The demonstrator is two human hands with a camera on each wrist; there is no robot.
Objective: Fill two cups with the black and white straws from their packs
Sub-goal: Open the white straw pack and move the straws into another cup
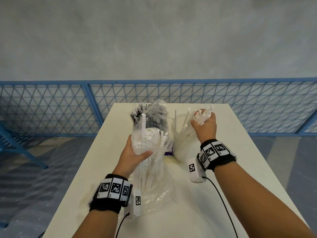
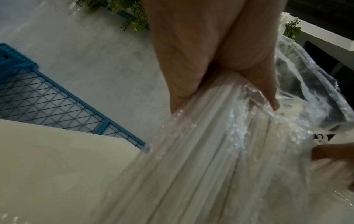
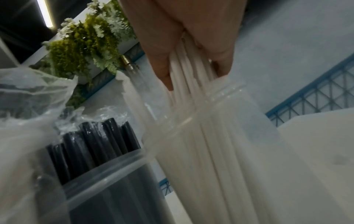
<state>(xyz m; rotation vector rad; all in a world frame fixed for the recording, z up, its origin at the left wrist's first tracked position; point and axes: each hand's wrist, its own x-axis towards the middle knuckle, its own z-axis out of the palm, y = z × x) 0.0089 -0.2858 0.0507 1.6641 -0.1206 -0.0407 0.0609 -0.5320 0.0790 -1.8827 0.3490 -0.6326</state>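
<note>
My left hand [image 1: 135, 156] grips an upright clear plastic pack of white straws [image 1: 151, 162] near the middle of the white table [image 1: 240, 152]; its fingers [image 2: 264, 84] curl round the pack [image 2: 220, 151]. My right hand [image 1: 204, 124] holds a bundle of white straws [image 1: 202, 115] by their tops, their lower ends inside a clear cup [image 1: 181, 145]. In the right wrist view my right hand [image 3: 191, 63] holds those white straws [image 3: 191, 84] in the clear cup [image 3: 220, 128]. Behind the pack stands a second cup [image 3: 114, 181] of black straws [image 3: 95, 136], still wrapped in crumpled plastic [image 1: 152, 114].
A blue lattice fence [image 1: 51, 107] runs behind the table, before a grey wall. A small purple item [image 1: 169, 152] lies between the pack and the cup. Loose clear wrap [image 1: 154, 200] spreads on the table under the pack. Green foliage [image 3: 86, 42] hangs overhead.
</note>
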